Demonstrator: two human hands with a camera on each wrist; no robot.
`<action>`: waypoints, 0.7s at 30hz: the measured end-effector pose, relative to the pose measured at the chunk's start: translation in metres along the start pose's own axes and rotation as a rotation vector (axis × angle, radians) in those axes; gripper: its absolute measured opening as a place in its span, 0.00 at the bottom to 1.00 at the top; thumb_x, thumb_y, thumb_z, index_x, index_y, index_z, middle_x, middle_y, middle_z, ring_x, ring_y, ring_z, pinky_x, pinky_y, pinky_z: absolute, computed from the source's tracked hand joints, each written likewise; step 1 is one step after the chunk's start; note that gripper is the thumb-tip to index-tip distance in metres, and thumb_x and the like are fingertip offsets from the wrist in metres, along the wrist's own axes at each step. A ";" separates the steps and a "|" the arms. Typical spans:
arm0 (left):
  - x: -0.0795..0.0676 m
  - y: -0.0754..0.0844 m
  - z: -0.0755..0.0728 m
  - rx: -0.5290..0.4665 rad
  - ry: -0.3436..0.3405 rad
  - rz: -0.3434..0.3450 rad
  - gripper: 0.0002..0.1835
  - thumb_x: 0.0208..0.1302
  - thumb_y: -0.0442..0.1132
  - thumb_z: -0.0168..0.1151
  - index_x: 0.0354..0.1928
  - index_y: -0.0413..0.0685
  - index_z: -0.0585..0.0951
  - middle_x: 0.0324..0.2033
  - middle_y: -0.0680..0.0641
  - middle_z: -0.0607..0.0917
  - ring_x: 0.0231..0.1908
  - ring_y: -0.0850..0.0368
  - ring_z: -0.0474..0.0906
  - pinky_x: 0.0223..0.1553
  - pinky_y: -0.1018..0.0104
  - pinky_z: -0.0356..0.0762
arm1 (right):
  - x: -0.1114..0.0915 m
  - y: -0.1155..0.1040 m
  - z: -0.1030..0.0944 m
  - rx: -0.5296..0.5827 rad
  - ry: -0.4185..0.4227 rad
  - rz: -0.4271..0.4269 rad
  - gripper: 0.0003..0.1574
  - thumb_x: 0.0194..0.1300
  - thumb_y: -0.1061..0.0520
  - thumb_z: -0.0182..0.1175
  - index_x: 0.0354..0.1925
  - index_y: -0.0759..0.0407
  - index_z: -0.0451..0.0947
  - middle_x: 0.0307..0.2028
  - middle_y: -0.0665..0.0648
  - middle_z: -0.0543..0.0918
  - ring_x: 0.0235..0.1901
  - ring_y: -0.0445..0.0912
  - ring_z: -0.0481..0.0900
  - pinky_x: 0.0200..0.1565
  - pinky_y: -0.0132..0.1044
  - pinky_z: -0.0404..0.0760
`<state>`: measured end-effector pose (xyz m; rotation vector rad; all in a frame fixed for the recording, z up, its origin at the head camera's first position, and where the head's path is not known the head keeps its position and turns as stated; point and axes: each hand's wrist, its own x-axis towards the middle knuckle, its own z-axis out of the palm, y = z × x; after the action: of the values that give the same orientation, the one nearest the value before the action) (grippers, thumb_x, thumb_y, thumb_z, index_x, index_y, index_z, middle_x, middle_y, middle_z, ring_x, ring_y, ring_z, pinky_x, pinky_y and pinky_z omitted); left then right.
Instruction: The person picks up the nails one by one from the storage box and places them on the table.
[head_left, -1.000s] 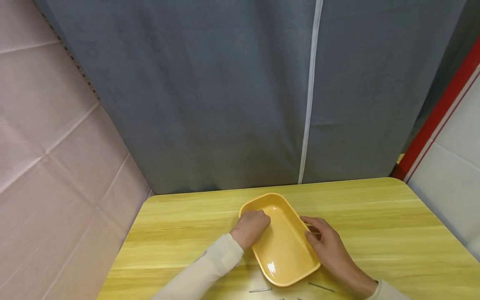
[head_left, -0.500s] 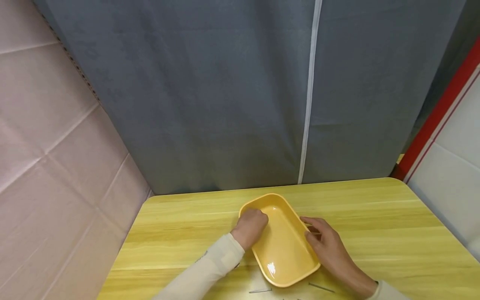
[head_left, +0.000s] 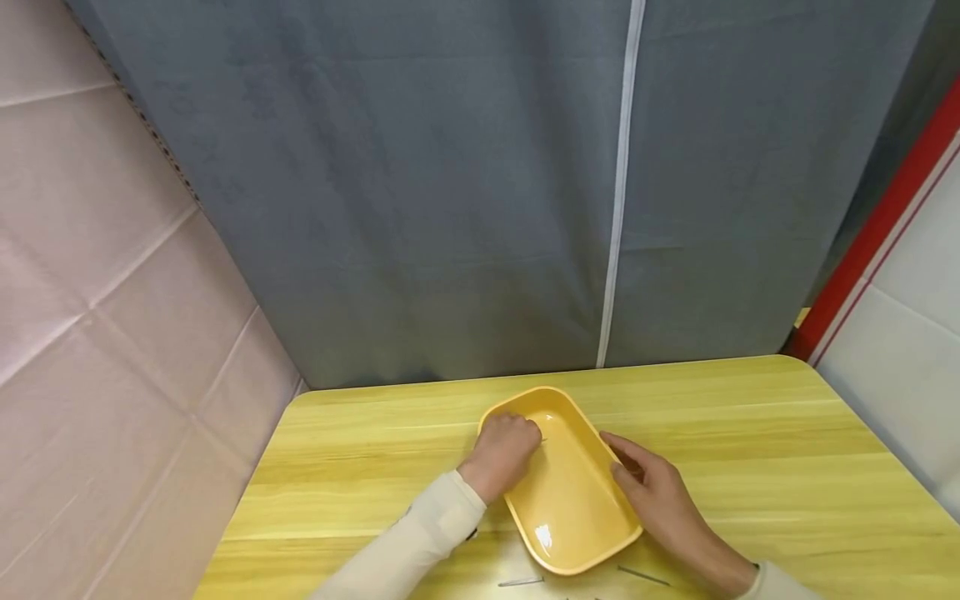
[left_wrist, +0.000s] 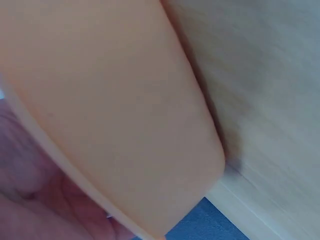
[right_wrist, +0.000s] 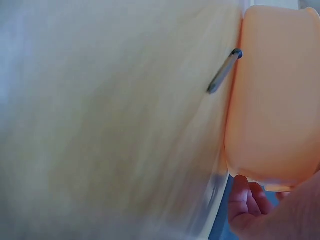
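Observation:
A yellow rectangular tray (head_left: 576,500) lies at an angle on the wooden table in the head view. My left hand (head_left: 501,454) reaches over its left rim, fingers curled, and a thin metal piece like a nail (head_left: 543,441) pokes out past them. The left wrist view shows those fingers (left_wrist: 55,200) beyond the tray wall (left_wrist: 125,115), with a small glint between them. At the right rim, my right hand (head_left: 660,492) holds the tray with thumb and fingers. A loose nail (right_wrist: 225,71) lies beside the tray wall (right_wrist: 275,95) in the right wrist view.
More nails (head_left: 521,581) lie on the wooden table (head_left: 360,467) before the tray's near end, some cut off by the frame. A grey curtain (head_left: 450,208) hangs behind the table. Pale pink cloth (head_left: 135,333) covers the left side; a white panel (head_left: 915,333) stands right.
My left hand has shifted slightly inside the tray, and the tip of the thin metal piece now shows by its fingers. Tray and right hand stay nearly in place.

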<state>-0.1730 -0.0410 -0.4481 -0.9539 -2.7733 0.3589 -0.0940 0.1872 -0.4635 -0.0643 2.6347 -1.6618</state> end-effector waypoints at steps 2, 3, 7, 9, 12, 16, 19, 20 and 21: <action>-0.002 0.000 -0.003 -0.013 0.029 0.004 0.06 0.51 0.33 0.69 0.26 0.54 0.84 0.23 0.52 0.83 0.25 0.56 0.77 0.23 0.65 0.75 | 0.000 0.001 0.000 0.015 -0.004 0.010 0.27 0.76 0.61 0.55 0.70 0.55 0.71 0.66 0.62 0.75 0.57 0.54 0.81 0.49 0.34 0.84; -0.003 0.000 -0.006 -0.023 0.056 0.006 0.06 0.52 0.33 0.69 0.26 0.53 0.83 0.23 0.52 0.82 0.25 0.56 0.77 0.23 0.65 0.75 | 0.000 0.001 0.000 0.020 -0.005 0.014 0.27 0.76 0.61 0.55 0.70 0.55 0.71 0.66 0.62 0.76 0.58 0.54 0.81 0.49 0.34 0.84; -0.011 -0.002 -0.015 -0.074 0.195 0.011 0.06 0.54 0.33 0.67 0.25 0.49 0.80 0.21 0.52 0.78 0.23 0.57 0.74 0.22 0.66 0.74 | -0.002 0.001 -0.001 0.037 -0.005 0.016 0.27 0.76 0.60 0.55 0.70 0.55 0.71 0.66 0.63 0.76 0.58 0.55 0.80 0.49 0.35 0.85; -0.017 -0.003 -0.020 -0.127 0.262 0.006 0.07 0.55 0.33 0.66 0.23 0.48 0.78 0.20 0.52 0.76 0.23 0.58 0.72 0.23 0.66 0.74 | -0.002 0.000 -0.002 0.046 -0.005 0.012 0.26 0.76 0.60 0.55 0.70 0.55 0.72 0.65 0.64 0.76 0.58 0.56 0.80 0.49 0.35 0.85; -0.027 -0.003 -0.028 -0.220 0.322 -0.008 0.08 0.55 0.31 0.64 0.23 0.48 0.76 0.19 0.53 0.73 0.23 0.58 0.70 0.25 0.67 0.74 | -0.002 -0.001 -0.002 0.072 -0.003 0.007 0.26 0.75 0.61 0.55 0.69 0.57 0.72 0.65 0.65 0.76 0.59 0.56 0.80 0.49 0.35 0.85; -0.046 -0.004 -0.040 -0.329 0.350 -0.049 0.07 0.55 0.31 0.65 0.25 0.50 0.78 0.22 0.56 0.74 0.26 0.60 0.70 0.27 0.70 0.73 | -0.002 -0.002 -0.002 0.105 0.002 0.019 0.26 0.75 0.61 0.56 0.69 0.57 0.72 0.63 0.67 0.77 0.56 0.56 0.81 0.47 0.35 0.86; -0.061 -0.004 -0.048 -0.403 0.362 -0.080 0.06 0.56 0.32 0.66 0.28 0.52 0.80 0.24 0.58 0.75 0.29 0.62 0.70 0.29 0.73 0.73 | -0.001 -0.001 -0.002 0.108 0.001 0.024 0.26 0.75 0.61 0.56 0.69 0.57 0.72 0.63 0.67 0.77 0.56 0.55 0.81 0.47 0.35 0.85; -0.065 -0.004 -0.050 -0.424 0.366 -0.085 0.07 0.57 0.32 0.66 0.28 0.52 0.80 0.24 0.59 0.75 0.29 0.63 0.70 0.29 0.73 0.73 | -0.001 -0.001 -0.002 0.105 0.003 0.024 0.26 0.75 0.61 0.56 0.69 0.57 0.72 0.63 0.67 0.77 0.56 0.55 0.81 0.47 0.34 0.85; -0.070 -0.005 -0.052 -0.442 0.370 -0.087 0.07 0.57 0.32 0.66 0.28 0.53 0.80 0.25 0.59 0.76 0.30 0.63 0.70 0.30 0.74 0.72 | -0.001 0.000 -0.002 0.102 0.003 0.023 0.26 0.75 0.61 0.56 0.69 0.57 0.72 0.63 0.67 0.77 0.56 0.55 0.81 0.46 0.34 0.85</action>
<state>-0.1085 -0.0794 -0.4041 -0.8691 -2.5741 -0.4215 -0.0934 0.1888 -0.4626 -0.0291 2.5375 -1.7862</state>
